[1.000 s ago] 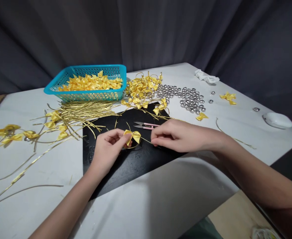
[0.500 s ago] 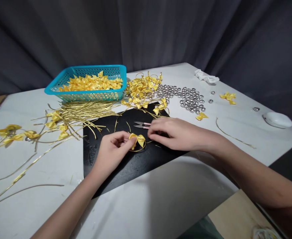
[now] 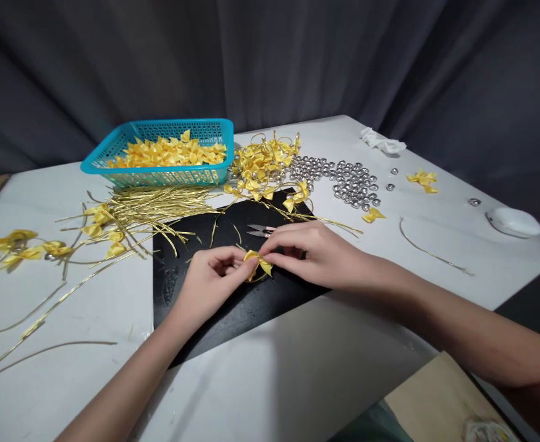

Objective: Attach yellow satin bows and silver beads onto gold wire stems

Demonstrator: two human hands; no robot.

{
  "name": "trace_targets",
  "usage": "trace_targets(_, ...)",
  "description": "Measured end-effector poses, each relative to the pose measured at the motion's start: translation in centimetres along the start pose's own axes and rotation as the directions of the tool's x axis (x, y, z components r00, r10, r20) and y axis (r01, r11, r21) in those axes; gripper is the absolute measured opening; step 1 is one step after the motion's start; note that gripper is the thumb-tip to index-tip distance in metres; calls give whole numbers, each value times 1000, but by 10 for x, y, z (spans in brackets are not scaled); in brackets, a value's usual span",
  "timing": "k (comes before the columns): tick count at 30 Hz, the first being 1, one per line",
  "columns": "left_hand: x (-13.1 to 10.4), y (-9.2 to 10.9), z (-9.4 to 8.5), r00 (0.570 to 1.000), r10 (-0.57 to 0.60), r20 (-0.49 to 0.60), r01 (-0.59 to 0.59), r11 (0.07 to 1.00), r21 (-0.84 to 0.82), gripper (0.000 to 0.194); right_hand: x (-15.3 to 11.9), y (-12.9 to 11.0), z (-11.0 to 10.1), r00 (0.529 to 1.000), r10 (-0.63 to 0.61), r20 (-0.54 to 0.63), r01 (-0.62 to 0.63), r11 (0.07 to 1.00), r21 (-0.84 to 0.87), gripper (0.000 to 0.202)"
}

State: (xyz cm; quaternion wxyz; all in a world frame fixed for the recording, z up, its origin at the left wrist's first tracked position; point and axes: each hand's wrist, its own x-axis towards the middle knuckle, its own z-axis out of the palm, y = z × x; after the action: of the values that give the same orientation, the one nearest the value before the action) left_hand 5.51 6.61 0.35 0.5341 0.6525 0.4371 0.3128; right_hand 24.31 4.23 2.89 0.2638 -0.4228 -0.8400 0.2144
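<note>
A white table [image 3: 307, 368] fills the view, backed all round by dark grey curtains [image 3: 297, 61], with a black mat [image 3: 233, 307] lying at its centre. Over the mat the left hand [image 3: 210, 279] and the right hand [image 3: 304, 252] meet on a small yellow ribbon bow [image 3: 258, 263]: the left pinches its left side between thumb and fingertips, and the right, coming in from three o'clock, grips its right side the same way. Just beyond the bow, at twelve o'clock, a pair of pink-handled thread snips [image 3: 261, 231] rests on the mat. At eleven o'clock stands a teal plastic basket [image 3: 113, 147] heaped with yellow bows, and below it a sheaf of gold wire ties [image 3: 159, 205] spreads across the table toward nine o'clock, with a few loose bows among them. A pile of wired bows [image 3: 261, 162] sits at twelve o'clock, silver beads [image 3: 348, 181] at one o'clock, a crumpled white tissue [image 3: 383, 142] farther back, and a small white dish [image 3: 513, 222] at three o'clock near the table's edge.
</note>
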Motion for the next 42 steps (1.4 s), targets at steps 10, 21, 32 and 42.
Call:
trace_targets(10,0,1,1,999,-50,11,50,998,-38,15,1,3,-6,997,70,28,-73,989,130,15)
trace_targets(21,0,4,1,993,-67,94,67,998,10,20,1,1,-5,995,81,65,-91,981,173,11)
trace_targets(32,0,5,1,992,-56,112,54,998,17,20,2,1,-6,980,152,125,-173,967,184,12)
trace_targets(42,0,4,2,989,-62,134,57,997,43,22,2,0,-7,973,156,170,-179,976,126,15)
